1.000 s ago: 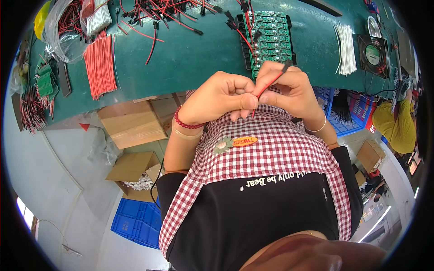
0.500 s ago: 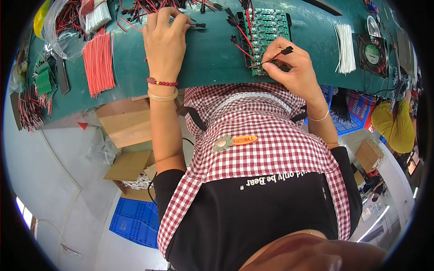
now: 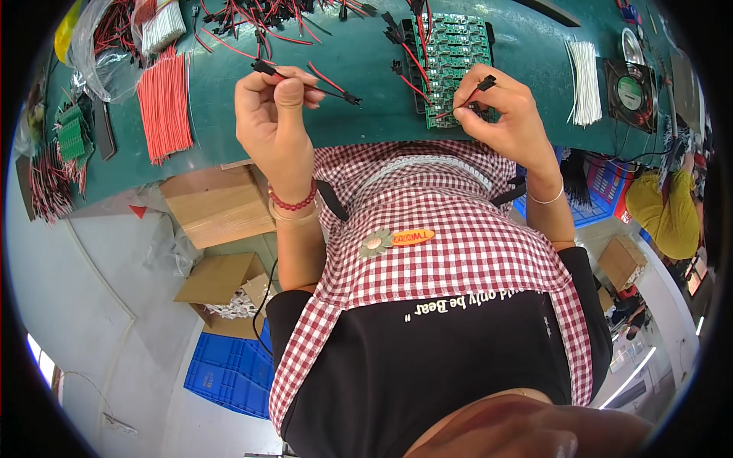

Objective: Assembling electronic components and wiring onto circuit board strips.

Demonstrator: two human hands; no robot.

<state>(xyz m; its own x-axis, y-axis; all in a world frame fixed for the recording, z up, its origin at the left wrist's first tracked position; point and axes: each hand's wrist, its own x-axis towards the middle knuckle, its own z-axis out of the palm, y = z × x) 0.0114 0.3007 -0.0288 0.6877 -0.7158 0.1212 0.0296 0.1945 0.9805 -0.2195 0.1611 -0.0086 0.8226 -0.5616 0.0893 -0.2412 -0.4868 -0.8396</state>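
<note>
My left hand (image 3: 279, 122) is closed, palm turned up, its thumb and fingers pinching a black-and-red connector lead (image 3: 330, 90). A black plug shows on each side of the fingers. Over the lower right of a green circuit board panel (image 3: 456, 57), my right hand (image 3: 500, 114) pinches another connector lead (image 3: 475, 93). Its black plug points up and right, and its wire end lies close to the board. Several red-and-black leads (image 3: 416, 61) with black plugs hang along the panel's left side.
A pile of loose leads (image 3: 267, 19) lies at the far side of the green table (image 3: 366, 57). To the left are red wires (image 3: 166, 107), green boards (image 3: 75, 133) and a plastic bag (image 3: 107, 69). White wires (image 3: 584, 82) and a black fan (image 3: 630, 93) are at the right.
My left hand has come back from the lead pile toward me and turned palm up, with a connector lead in its fingers. My right hand has shifted slightly, still holding its lead.
</note>
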